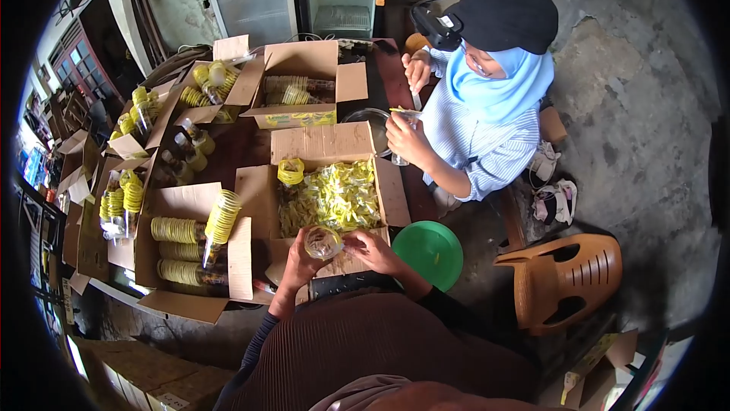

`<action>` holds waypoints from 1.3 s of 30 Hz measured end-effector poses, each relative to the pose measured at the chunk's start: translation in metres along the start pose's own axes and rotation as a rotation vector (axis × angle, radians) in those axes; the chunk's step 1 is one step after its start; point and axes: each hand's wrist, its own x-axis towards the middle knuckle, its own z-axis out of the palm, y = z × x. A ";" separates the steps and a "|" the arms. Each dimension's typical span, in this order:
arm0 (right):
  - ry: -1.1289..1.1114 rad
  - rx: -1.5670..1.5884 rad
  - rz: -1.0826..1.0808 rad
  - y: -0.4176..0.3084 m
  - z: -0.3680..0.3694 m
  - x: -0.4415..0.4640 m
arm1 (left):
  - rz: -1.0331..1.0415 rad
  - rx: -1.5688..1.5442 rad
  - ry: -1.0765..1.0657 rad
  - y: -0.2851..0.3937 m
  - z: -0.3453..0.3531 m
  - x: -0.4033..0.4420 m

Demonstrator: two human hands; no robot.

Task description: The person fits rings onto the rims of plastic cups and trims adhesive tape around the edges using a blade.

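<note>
At the near edge of an open carton (319, 141), my left hand (301, 265) is wrapped round a clear cup with a yellow rim (323, 243). Close beside the cup's right side is my right hand (372, 251), its fingers pinched together; what they hold, if anything, is too small to make out. Small yellow-and-clear packets (334, 196) fill the carton beyond my hands. A short stack of yellow-rimmed cups (290, 171) rests in its back left corner.
Cartons of stacked yellow-rimmed cups (179, 250) stand left and behind. A green basin (428, 255) and brown chair (566, 282) are at the right. A co-worker (487, 130) across the table holds a cup and a utensil.
</note>
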 end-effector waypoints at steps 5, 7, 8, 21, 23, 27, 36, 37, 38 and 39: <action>0.217 -0.041 -0.211 -0.019 -0.012 -0.012 | 0.132 0.020 -0.068 -0.001 0.015 0.004; 0.245 -0.064 -0.280 -0.024 -0.016 -0.015 | 0.036 0.029 -0.156 0.022 0.015 0.007; 0.253 -0.058 -0.246 -0.026 -0.016 -0.018 | 0.009 -0.009 -0.165 0.021 0.017 0.006; 0.288 -0.120 -0.407 -0.056 -0.022 -0.020 | -0.246 -0.610 -0.410 0.037 0.004 0.012; 0.242 -0.073 -0.441 -0.055 -0.024 -0.020 | -0.260 -0.624 -0.423 0.042 0.000 0.014; 0.196 0.005 -0.417 -0.056 -0.025 -0.022 | -0.214 -0.606 -0.462 0.044 0.001 0.014; 0.163 0.054 -0.384 -0.061 -0.032 -0.017 | -0.265 -0.615 -0.467 0.038 0.005 0.012; 0.159 0.037 -0.375 -0.061 -0.032 -0.016 | -0.290 -0.659 -0.451 0.041 0.005 0.011; 0.158 0.022 -0.366 -0.059 -0.032 -0.015 | -0.318 -0.700 -0.437 0.043 0.006 0.011; 0.171 0.015 -0.383 -0.056 -0.031 -0.013 | -0.333 -0.679 -0.442 0.042 0.004 0.012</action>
